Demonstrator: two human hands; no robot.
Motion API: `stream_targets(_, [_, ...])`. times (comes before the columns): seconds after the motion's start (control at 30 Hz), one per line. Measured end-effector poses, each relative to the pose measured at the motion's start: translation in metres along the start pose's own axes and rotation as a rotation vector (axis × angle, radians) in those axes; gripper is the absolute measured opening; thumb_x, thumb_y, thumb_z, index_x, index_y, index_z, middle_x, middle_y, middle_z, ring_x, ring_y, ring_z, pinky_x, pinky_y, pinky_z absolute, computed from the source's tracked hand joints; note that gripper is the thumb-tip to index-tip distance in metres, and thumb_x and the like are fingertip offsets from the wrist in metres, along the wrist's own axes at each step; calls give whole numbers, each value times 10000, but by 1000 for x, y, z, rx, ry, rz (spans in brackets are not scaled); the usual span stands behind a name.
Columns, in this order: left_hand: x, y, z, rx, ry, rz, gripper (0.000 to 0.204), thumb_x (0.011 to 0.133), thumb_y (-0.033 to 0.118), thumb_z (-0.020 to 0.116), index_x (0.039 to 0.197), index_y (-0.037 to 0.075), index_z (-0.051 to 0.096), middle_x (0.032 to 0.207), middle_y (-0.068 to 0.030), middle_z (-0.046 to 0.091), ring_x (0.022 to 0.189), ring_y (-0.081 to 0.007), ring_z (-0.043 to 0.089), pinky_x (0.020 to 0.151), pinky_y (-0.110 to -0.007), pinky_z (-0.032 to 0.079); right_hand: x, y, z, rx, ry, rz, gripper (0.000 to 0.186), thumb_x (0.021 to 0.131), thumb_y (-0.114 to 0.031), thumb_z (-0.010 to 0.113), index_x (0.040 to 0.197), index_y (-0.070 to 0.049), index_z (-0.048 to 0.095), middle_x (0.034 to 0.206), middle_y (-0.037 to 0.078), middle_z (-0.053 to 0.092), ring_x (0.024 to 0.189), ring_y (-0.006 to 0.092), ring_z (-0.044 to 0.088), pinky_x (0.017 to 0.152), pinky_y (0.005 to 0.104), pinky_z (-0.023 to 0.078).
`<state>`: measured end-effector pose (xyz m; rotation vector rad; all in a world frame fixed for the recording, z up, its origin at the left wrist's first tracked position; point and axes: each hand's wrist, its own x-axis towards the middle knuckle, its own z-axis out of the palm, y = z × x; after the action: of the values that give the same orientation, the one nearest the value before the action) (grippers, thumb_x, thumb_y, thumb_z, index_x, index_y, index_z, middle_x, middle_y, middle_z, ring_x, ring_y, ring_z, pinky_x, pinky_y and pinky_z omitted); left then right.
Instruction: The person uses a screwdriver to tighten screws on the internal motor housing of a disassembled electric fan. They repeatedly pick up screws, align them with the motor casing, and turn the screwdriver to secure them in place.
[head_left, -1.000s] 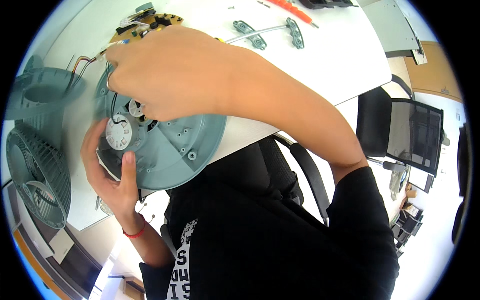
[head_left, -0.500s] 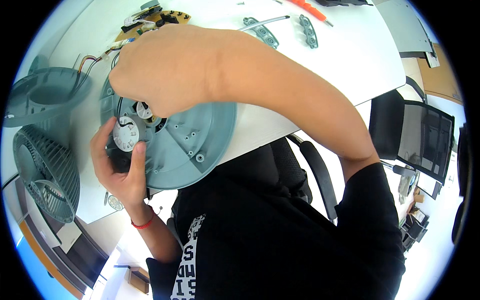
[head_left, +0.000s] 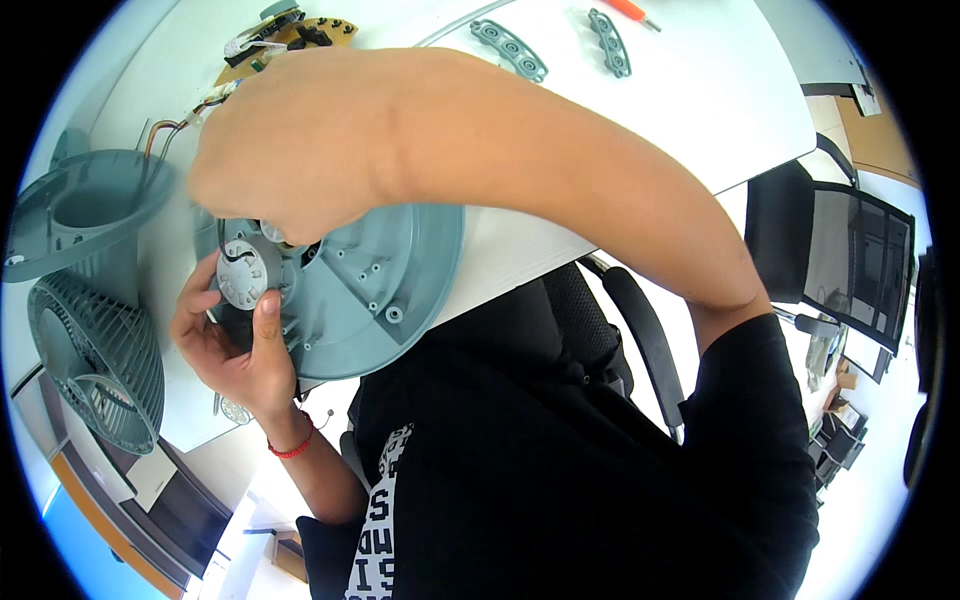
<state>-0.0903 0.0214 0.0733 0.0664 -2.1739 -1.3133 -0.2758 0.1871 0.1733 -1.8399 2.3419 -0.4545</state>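
My left hand (head_left: 240, 355) grips a round white motor (head_left: 243, 271) on the grey-blue plastic round base (head_left: 390, 270), with its thumb at the motor's lower edge and fingers at its left side. My right hand (head_left: 280, 135) is over the base's upper part with the knuckles bent; its fingertips and whatever they hold are hidden behind it. Black wires run from the motor, and coloured wires (head_left: 162, 133) show to the left of my right hand.
A grey column part (head_left: 100, 240) and grille (head_left: 100, 370) sit at left. Behind my hands are a circuit board (head_left: 240, 75), two grey brackets (head_left: 505, 48), a metal rod (head_left: 460, 20) and an orange-handled screwdriver (head_left: 630, 12). A black chair (head_left: 775, 230) stands at right.
My right hand has moved a little left across the base and covers more of the centre. My left hand stays round the motor. The whole view has shifted slightly.
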Motion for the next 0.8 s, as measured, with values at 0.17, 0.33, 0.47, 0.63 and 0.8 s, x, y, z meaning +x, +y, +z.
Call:
stream_targets(0.17, [-1,0,2,-1,33,-11,471,902,71,825,1134,67,416,1355,-266,607,1251,-284,595,1120,-426,446,0,-4,-1,-42,3,1,90,684,-16,727,768,-32,753,794,155,734,784,362,745,678,465,598])
stream_targets(0.33, [1,1,3,35,55,-12,549,865,101,872,1064,94,361,1309,-260,629,1203,-248,629,1065,-380,497,5,-3,-3,-71,-80,-41,208,759,-123,754,954,-67,804,935,126,774,896,349,761,693,503,605])
stream_targets(0.47, [0,1,3,13,66,-33,566,855,106,885,1052,98,355,1312,-267,634,1212,-250,626,1079,-391,489,4,-2,-2,-122,-82,-84,194,782,-136,755,962,-85,804,938,108,778,899,340,763,697,498,607])
stream_targets(0.63, [2,2,1,64,41,-6,563,860,101,878,1059,102,352,1314,-277,636,1221,-265,628,1084,-395,487,-4,-3,1,-135,-2,-75,147,769,-103,749,910,-86,787,887,99,765,872,339,760,691,472,608])
stream_targets(0.8, [3,2,3,46,33,-1,569,861,100,877,1072,102,349,1315,-282,636,1220,-273,630,1080,-394,489,-10,-3,6,-84,88,-43,59,730,-25,735,780,-46,756,780,127,733,816,349,755,676,440,605])
